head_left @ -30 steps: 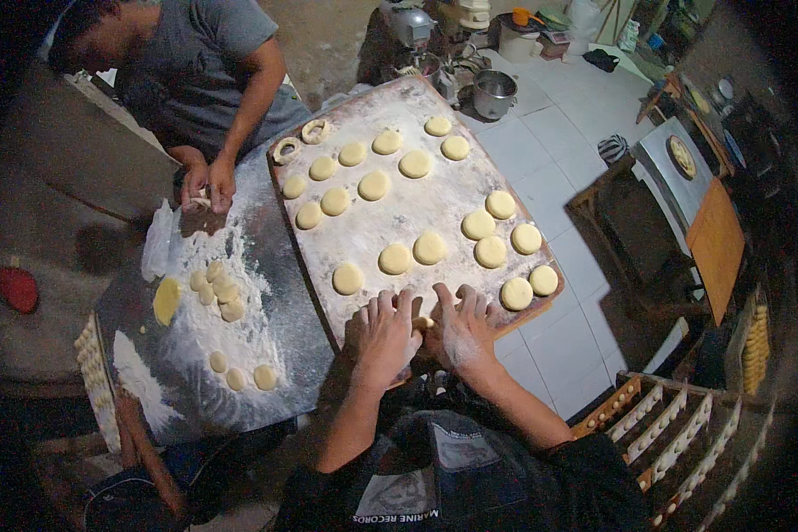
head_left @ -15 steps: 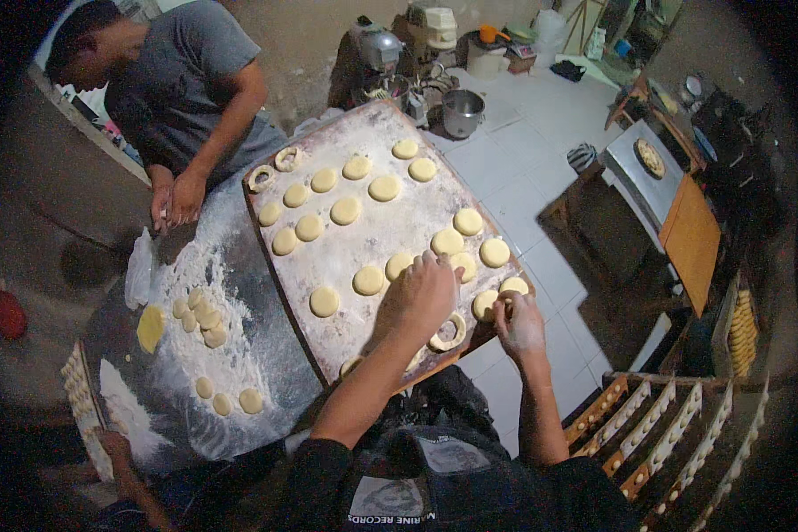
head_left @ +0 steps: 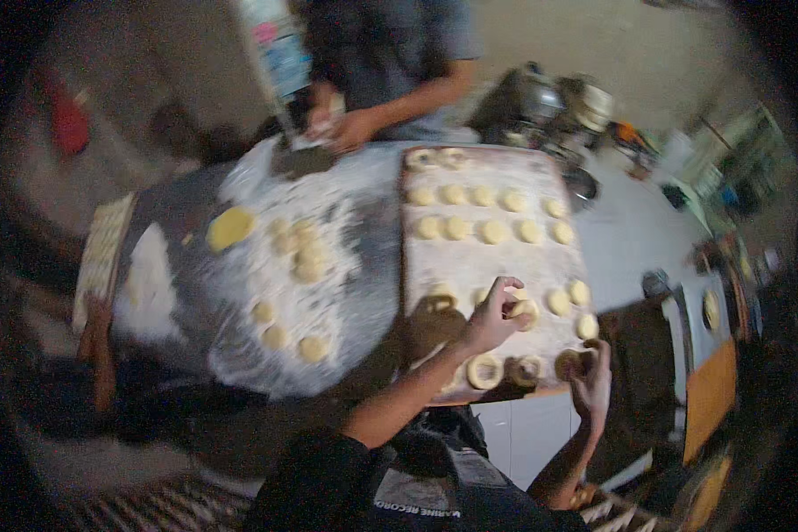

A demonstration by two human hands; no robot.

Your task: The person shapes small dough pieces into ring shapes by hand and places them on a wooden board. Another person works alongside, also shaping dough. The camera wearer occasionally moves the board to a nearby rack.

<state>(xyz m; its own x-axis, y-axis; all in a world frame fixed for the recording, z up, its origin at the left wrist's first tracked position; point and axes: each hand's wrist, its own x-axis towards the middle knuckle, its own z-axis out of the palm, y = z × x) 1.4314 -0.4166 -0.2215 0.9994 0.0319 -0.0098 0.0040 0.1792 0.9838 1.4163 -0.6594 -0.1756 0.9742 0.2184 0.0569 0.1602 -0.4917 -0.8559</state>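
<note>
My left hand (head_left: 498, 321) is over the near part of a floured wooden board (head_left: 488, 262), its thumb and fingers closed around a pale dough round (head_left: 525, 314). At the board's near right corner, my right hand (head_left: 592, 383) has its fingers curled at the edge of a shaded dough round (head_left: 568, 363); motion blur softens its outline. Between the hands and the near edge lie a dough ring (head_left: 484, 371) and a second, shaded ring (head_left: 526, 371). Several more rounds (head_left: 493, 232) sit in rows farther back, with two rings at the far left corner.
Left of the board, a dark floured table (head_left: 372, 266) carries dough pieces (head_left: 306, 257) and a flat yellow piece (head_left: 230, 230). Across it a co-worker's hands (head_left: 350, 131) are together. Another person's hand (head_left: 97, 319) touches a tray (head_left: 105, 253) at far left. Mixers (head_left: 541, 93) stand behind.
The view has swung, so the board now looks upright and more table shows. My left hand now has a dough round lifted in its fingers. My right hand stays by the near right corner.
</note>
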